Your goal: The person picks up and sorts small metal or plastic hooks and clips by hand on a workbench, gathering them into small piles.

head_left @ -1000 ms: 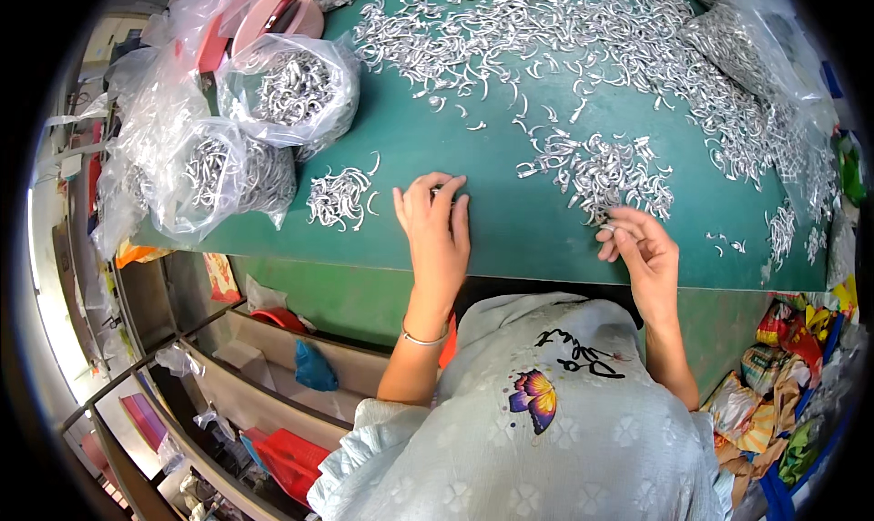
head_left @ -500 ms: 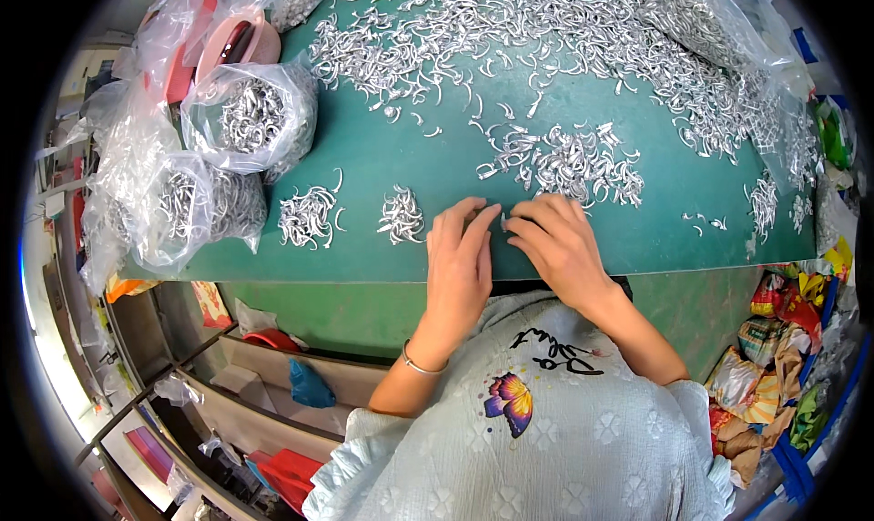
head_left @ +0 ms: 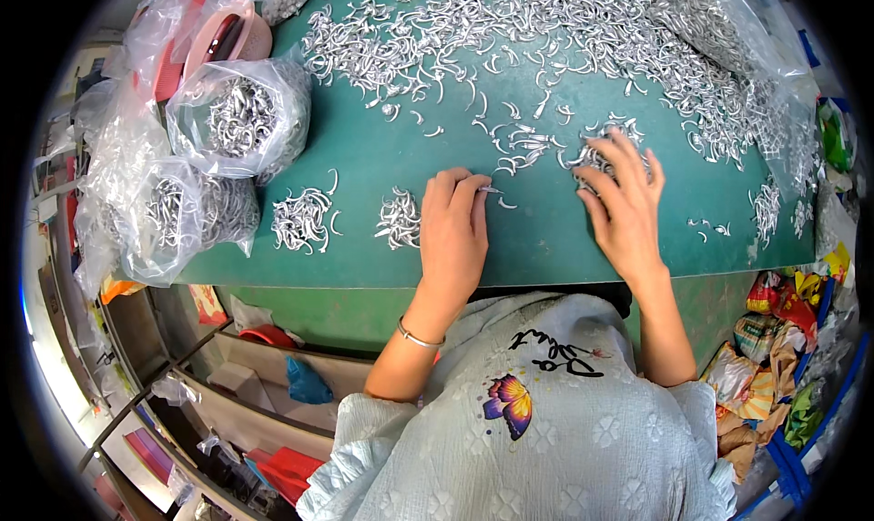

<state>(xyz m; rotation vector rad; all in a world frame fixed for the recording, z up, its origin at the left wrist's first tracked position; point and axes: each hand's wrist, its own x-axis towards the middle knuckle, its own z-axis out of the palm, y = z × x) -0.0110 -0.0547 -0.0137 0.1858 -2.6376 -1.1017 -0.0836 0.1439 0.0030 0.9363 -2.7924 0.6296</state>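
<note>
My left hand (head_left: 453,225) is closed just above the green tabletop, with a small silver curved piece (head_left: 490,190) pinched at its fingertips. Another such piece lies right beside those fingertips. To the hand's left sits a small heap of silver curved pieces (head_left: 399,219), and farther left a second heap (head_left: 302,221). My right hand (head_left: 626,198) reaches with spread fingers over a loose pile of the same pieces (head_left: 598,157) and covers part of it. A few scattered pieces (head_left: 522,148) lie between the hands, a little farther away.
A broad spread of silver pieces (head_left: 546,20) covers the far side of the green table (head_left: 382,148). Plastic bags full of them (head_left: 238,111) stand at the left, by a pink container (head_left: 248,37). Another filled bag (head_left: 701,25) lies at far right. Shelves (head_left: 264,394) sit below left.
My right hand has left the left fingertips and moved right and away, over the pile, its fingers spreading. Pieces of that pile have shifted right. The left hand has barely moved.
</note>
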